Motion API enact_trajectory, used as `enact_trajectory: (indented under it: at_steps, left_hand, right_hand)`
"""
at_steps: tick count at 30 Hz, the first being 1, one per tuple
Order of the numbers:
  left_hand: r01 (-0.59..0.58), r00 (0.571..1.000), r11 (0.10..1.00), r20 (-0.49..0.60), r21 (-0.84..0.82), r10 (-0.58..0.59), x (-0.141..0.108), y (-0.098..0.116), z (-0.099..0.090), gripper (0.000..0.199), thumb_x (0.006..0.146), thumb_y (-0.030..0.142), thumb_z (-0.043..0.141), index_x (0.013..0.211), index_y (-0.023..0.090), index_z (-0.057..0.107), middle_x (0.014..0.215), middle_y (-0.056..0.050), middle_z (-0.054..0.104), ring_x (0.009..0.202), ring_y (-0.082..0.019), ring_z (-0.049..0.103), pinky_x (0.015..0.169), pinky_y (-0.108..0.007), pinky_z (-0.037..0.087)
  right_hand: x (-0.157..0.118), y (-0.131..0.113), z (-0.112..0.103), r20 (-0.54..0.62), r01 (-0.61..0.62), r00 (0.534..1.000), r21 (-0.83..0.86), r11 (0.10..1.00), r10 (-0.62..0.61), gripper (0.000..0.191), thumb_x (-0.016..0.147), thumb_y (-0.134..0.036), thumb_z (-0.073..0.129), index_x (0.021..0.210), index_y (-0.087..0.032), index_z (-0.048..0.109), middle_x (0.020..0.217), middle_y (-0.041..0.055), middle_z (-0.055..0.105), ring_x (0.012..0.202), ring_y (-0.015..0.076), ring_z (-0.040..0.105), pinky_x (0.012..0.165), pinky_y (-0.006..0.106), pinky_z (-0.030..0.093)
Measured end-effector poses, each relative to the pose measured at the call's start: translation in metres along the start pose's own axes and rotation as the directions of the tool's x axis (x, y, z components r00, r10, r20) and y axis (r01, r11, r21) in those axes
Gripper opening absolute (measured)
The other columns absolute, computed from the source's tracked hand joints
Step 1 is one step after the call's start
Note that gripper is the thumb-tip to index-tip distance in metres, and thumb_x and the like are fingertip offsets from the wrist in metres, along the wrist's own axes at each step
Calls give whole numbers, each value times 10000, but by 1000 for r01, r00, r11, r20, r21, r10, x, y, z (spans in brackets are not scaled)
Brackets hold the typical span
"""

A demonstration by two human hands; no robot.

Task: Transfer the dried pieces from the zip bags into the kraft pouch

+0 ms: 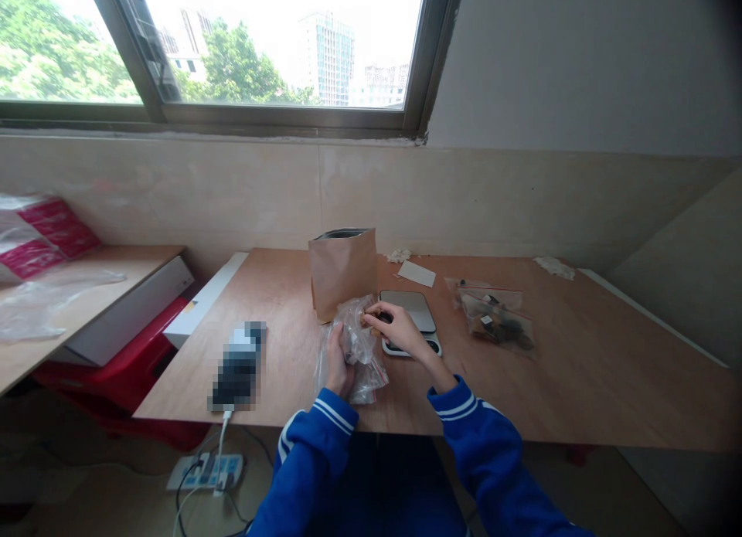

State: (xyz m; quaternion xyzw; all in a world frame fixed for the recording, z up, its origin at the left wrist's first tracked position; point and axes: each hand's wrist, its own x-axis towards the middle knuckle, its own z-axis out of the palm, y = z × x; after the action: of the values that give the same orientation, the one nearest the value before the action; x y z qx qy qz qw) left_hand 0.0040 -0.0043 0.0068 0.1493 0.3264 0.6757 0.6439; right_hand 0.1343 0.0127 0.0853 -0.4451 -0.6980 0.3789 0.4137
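Two hands were observed over the plywood table, in blue sleeves. The left hand was closed around one clear plastic bag, just before the kitchen scale; its contents could not be determined. The right hand was curled, fingertips pinching one small dark item. One kraft pouch stood left of the scale; one zip bag holding dark pieces lay right of it.

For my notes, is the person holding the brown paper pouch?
No, the left hand and right hand are on a clear plastic bag, not the brown paper pouch.
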Motion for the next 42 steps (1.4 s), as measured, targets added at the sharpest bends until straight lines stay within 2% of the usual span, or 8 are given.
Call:
enact_trajectory:
  at_steps: [3, 9, 12, 16, 21, 27, 34, 42]
  left_hand:
    - [91, 996, 992, -1, -82, -92, 0, 2, 1, 284, 822, 388, 601, 969, 161, 686, 960, -73, 734, 884, -195, 694, 855, -336, 537]
    - [64, 996, 995, -60, -80, -69, -5, 7, 5, 206, 825, 369, 588, 802, 174, 650, 793, -41, 716, 795, -180, 698, 791, -300, 552]
    - [68, 995, 996, -75, -65, -73, -6, 8, 5, 198, 843, 361, 570, 823, 182, 652, 763, -38, 703, 802, -183, 697, 776, -296, 555]
    - [61, 995, 993, -77, -100, -69, -2, 5, -1, 172, 849, 340, 566, 828, 191, 649, 737, -33, 690, 784, -182, 694, 758, -298, 559]
    - [40, 997, 998, -64, -53, -43, 2, 0, -5, 166, 830, 362, 584, 794, 206, 626, 741, -18, 683, 790, -173, 686, 760, -286, 550]
    - [55, 995, 998, -76, -34, -58, 1, 2, -3, 196, 817, 388, 582, 736, 211, 599, 734, -21, 674, 818, -184, 687, 770, -291, 543]
    - [53, 997, 997, -52, -56, -56, 2, 0, -4, 156, 811, 361, 605, 745, 219, 604, 738, -25, 681, 879, -205, 689, 798, -316, 545]
    - [55, 996, 998, -69, -4, -55, -6, 6, 6, 215, 820, 428, 587, 810, 220, 644, 812, -58, 706, 897, -230, 688, 770, -333, 551]
  right_hand:
    - [-1, 4, -5, -37, -22, 999, 37, 999, 23, 292, 821, -457, 634, 868, -174, 687, 826, 45, 676, 682, 157, 586, 547, 247, 457]
    - [7, 5, -17, -168, -32, 983, 270, 962, 80, 386, 775, -541, 672, 925, -185, 660, 743, 0, 613, 498, 87, 447, 406, 212, 355]
    - [30, -13, -29, -236, 70, 972, 261, 963, -7, 405, 769, -554, 676, 928, -182, 651, 767, -3, 614, 509, 76, 451, 409, 199, 351]
    - [82, -56, -48, -227, 241, 949, 67, 968, -221, 397, 806, -552, 640, 954, -183, 657, 712, -26, 596, 487, 69, 439, 429, 198, 351]
    - [148, -103, -56, -70, 417, 888, -297, 859, -455, 225, 842, -372, 640, 889, -159, 695, 740, -11, 637, 639, 102, 521, 612, 217, 408]
    - [190, -106, -49, 287, 448, 893, -616, 648, -346, 97, 814, -214, 676, 881, -170, 732, 801, 14, 640, 729, 127, 536, 654, 222, 369]
    - [189, -98, -36, 432, 481, 876, -735, 478, -216, 114, 817, -142, 676, 859, -210, 756, 859, 39, 615, 731, 136, 551, 598, 225, 344]
    - [178, -93, -35, 428, 495, 869, -720, 487, -250, 132, 895, -236, 628, 862, -216, 754, 849, 49, 591, 741, 151, 546, 633, 245, 364]
